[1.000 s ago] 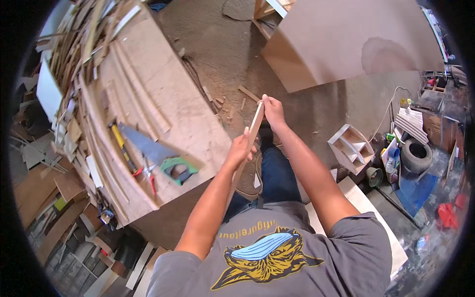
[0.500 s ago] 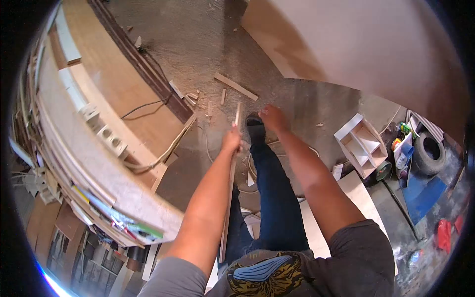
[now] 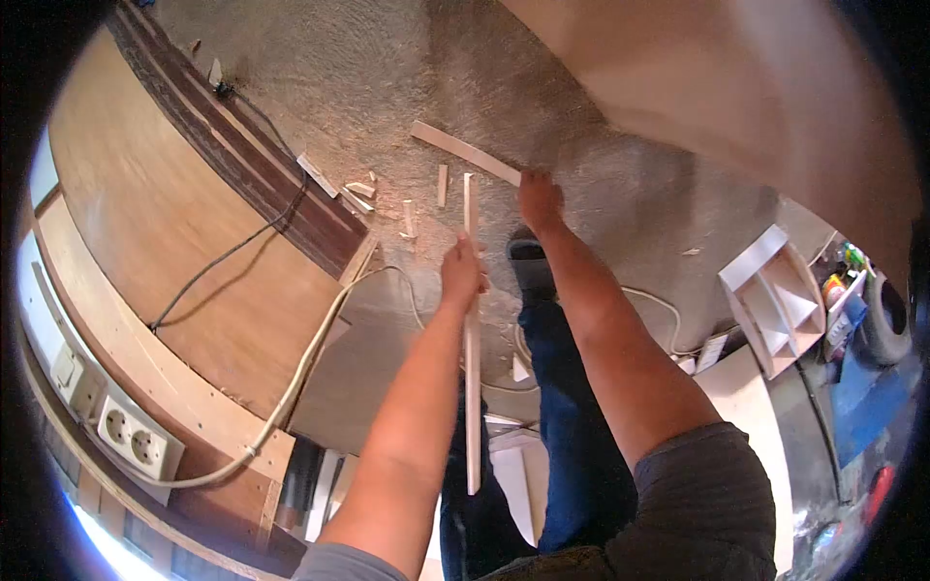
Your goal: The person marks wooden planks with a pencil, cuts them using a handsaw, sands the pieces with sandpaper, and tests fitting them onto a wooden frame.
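My left hand (image 3: 463, 271) is wrapped round a long thin wooden strip (image 3: 473, 387), which hangs lengthwise in front of my legs. Low over the floor, my right hand (image 3: 541, 201) has its fingers closed at the right end of a flat wooden piece (image 3: 465, 152). Between the two hands there is a gap. A short wood offcut (image 3: 443, 185) lies just left of the strip's upper end, and a smaller offcut (image 3: 409, 218) is below it.
A wooden panel structure on the left carries a power socket (image 3: 136, 436) and a pale cable (image 3: 310, 363). A compartmented wooden box (image 3: 775, 300) stands at right near a tire (image 3: 883, 315). A large brown board (image 3: 756, 107) fills the upper right.
The view has tilted down and left, off the workbench top. My right hand has let go of the strip and reached down to the flat piece; my left hand still holds the strip.
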The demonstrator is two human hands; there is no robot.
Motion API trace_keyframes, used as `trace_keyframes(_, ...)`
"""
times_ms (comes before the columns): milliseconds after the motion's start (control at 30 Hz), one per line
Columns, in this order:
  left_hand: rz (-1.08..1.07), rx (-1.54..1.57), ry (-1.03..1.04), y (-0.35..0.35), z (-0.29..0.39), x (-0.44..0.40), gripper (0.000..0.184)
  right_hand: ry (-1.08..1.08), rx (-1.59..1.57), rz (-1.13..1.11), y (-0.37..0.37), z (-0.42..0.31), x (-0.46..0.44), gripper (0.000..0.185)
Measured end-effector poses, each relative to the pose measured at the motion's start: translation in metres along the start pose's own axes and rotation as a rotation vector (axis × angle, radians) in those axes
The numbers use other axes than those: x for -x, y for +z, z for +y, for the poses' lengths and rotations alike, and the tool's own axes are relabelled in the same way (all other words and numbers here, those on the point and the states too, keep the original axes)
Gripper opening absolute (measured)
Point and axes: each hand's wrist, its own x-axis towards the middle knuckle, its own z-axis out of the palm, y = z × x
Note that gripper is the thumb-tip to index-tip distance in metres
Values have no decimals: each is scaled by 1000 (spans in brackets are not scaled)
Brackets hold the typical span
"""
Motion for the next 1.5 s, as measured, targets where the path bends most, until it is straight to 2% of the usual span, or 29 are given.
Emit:
trace_keyframes(133, 22, 98, 79, 6, -16, 9, 64, 8, -6, 45, 28, 6, -9, 37)
trace_keyframes(200, 242, -105, 241, -1, -50, -4, 57, -6, -86, 13, 39, 15, -4, 34)
trace_keyframes(233, 308, -192, 278, 0, -45, 4, 53, -14, -119, -2, 29, 17, 2, 32)
trace_keyframes(267, 379, -281, 308, 1, -38, 13, 49, 20, -236, -18, 18, 18, 12, 28)
trace_keyframes(333, 435, -433, 284, 3, 24, 65, 41, 82, -463, -45, -29, 12, 58, 25)
trace_keyframes(400, 450, -365, 347, -6, 43, 84, 36, 46, -782, 90, -55, 22, 104, 26)
trace_keyframes(467, 502, -274, 389, -9, 70, 114, 33, 173, -1051, 50, -88, 33, 146, 30)
trace_keyframes(567, 635, -255, 559, -17, 75, 139, 34, 264, -1157, 63, -151, 61, 213, 34)
trace_keyframes(600, 693, -392, 548, -19, 79, 152, 44, 268, -1212, 67, -177, 70, 235, 34)
trace_keyframes(700, 683, -444, 554, -11, 119, 223, 43, 273, -1378, 107, -262, 92, 294, 33)
trace_keyframes(800, 401, -328, 438, 1, 170, 324, 32, 218, -1497, 148, -351, 108, 344, 31)
trace_keyframes(900, 165, -377, 648, 8, 180, 393, 32, 170, -1541, 265, -410, 131, 384, 33)
trace_keyframes(933, 126, -445, 644, 11, 187, 420, 31, 105, -1556, 265, -433, 139, 400, 33)
trace_keyframes(1033, 143, -578, 775, 20, 195, 490, 28, 86, -1715, 361, -480, 160, 440, 32)
trace_keyframes(1067, 168, -666, 754, 27, 201, 519, 28, -12, -1746, 340, -496, 168, 454, 30)
trace_keyframes(1167, 219, -758, 924, 59, 192, 575, 32, -72, -1866, 361, -530, 201, 484, 26)
trace_keyframes(1200, 206, -702, 942, 73, 189, 590, 31, -80, -1899, 316, -545, 216, 497, 19)
trace_keyframes(1300, 149, -555, 969, 115, 179, 627, 25, -233, -1945, 287, -582, 249, 526, 16)
trace_keyframes(1400, 120, -448, 985, 160, 188, 657, 23, -222, -1957, 349, -617, 279, 540, 14)
trace_keyframes(1500, 173, -338, 1108, 213, 208, 679, 22, -184, -1967, 460, -650, 321, 540, 14)
